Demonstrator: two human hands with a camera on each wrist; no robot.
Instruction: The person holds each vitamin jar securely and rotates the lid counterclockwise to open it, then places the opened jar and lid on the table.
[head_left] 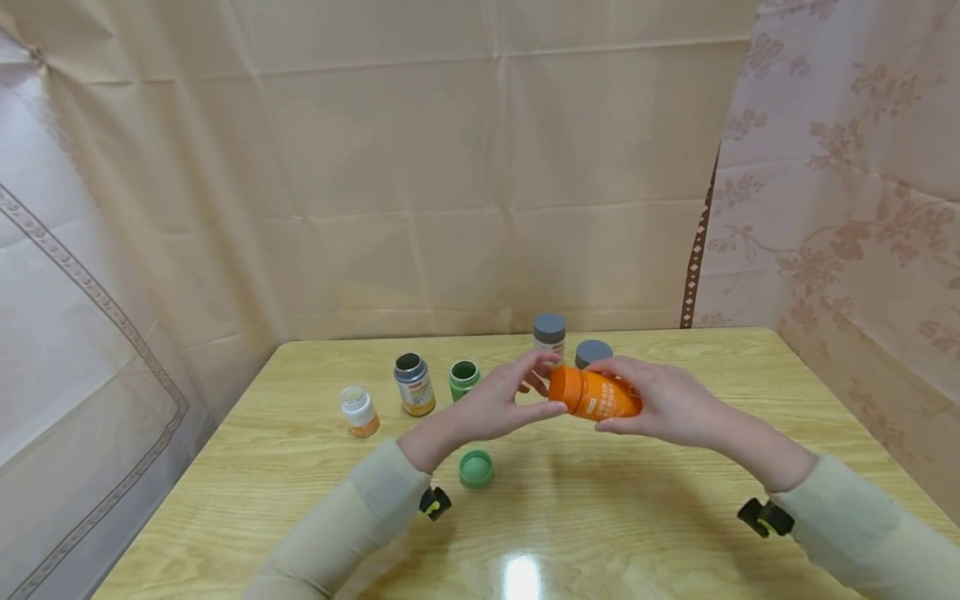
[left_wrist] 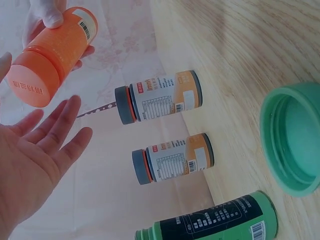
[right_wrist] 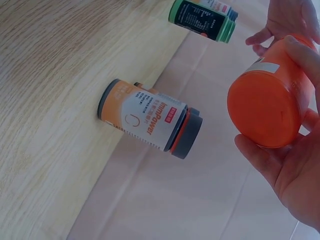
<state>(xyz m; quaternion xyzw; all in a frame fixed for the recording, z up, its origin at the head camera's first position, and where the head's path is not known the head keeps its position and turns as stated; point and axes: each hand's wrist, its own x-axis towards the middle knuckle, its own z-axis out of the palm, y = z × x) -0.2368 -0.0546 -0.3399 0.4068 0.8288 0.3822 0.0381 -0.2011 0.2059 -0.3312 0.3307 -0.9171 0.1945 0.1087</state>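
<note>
My right hand (head_left: 663, 400) grips an orange bottle (head_left: 606, 396) by its base end, holding it tilted on its side above the table. Its orange cap (left_wrist: 34, 80) is on and points toward my left hand (head_left: 495, 400). The fingers of that left hand are spread around the cap end; in the left wrist view a gap shows between them and the cap. Behind the bottle stand two grey-capped bottles, one (head_left: 550, 329) farther back and one (right_wrist: 145, 115) partly hidden by my right hand in the head view.
On the table's left side stand an uncapped white bottle (head_left: 360, 411), an uncapped grey-and-yellow bottle (head_left: 416, 392) and an uncapped green bottle (head_left: 464, 380). A green cap (head_left: 476, 470) lies nearer the front, hollow side up. Cloth curtains (head_left: 450, 183) hang behind the table.
</note>
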